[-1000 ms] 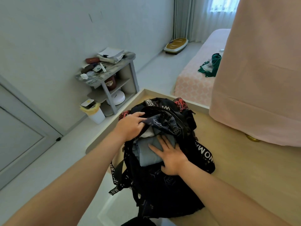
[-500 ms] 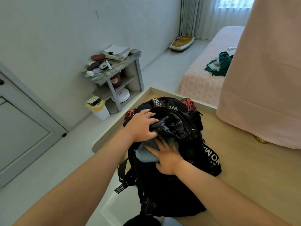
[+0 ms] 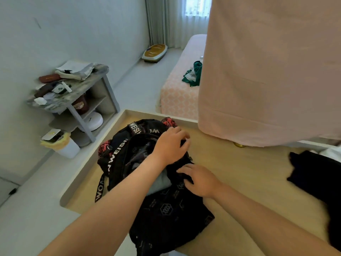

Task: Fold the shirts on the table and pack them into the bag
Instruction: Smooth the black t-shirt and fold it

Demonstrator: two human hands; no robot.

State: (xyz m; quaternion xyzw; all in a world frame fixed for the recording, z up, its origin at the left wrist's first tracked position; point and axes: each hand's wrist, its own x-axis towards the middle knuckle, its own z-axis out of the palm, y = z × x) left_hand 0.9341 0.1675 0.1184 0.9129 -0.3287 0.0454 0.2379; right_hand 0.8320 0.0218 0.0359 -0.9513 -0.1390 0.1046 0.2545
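A black backpack (image 3: 166, 215) with white lettering on its straps lies on the wooden table (image 3: 239, 182) at its near left corner. A folded grey shirt (image 3: 160, 183) shows inside its opening, partly hidden by my left forearm. My left hand (image 3: 170, 145) reaches across the top of the bag and grips the black fabric at the far right rim. My right hand (image 3: 198, 179) grips the near right edge of the opening. A black garment (image 3: 317, 178) lies on the table at the right.
A large pink cloth (image 3: 267, 71) hangs over the table's far right. Left of the table stand a cluttered grey shelf (image 3: 73, 100) and a white bin with a yellow liner (image 3: 60, 145). A pink bed (image 3: 180, 93) with green clothes is beyond.
My left hand has moved from the left rim across to the bag's right rim. My right hand has left the grey shirt and taken the bag's edge. The view has swung right, revealing the black garment.
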